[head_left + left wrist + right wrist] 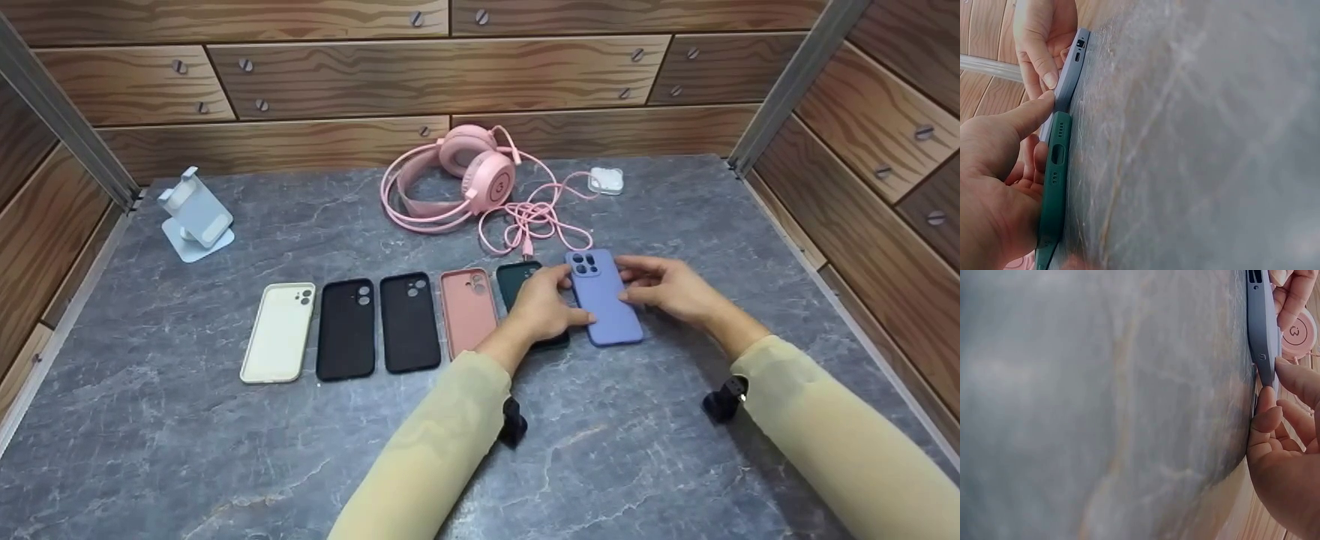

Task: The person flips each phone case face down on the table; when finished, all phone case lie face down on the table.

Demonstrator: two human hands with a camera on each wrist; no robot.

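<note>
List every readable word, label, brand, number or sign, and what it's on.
Words, brands, numbers: none clearly readable.
Like "3", in a ring: sign on the pink over-ear headphones; exact character unclear.
Tiny edge mark on the blue-violet rectangular phone case, right wrist view: too small to tell whether it's text.

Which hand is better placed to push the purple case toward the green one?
Probably the right hand: it touches the purple case on its right side, while the left hand partly covers the green case.
</note>
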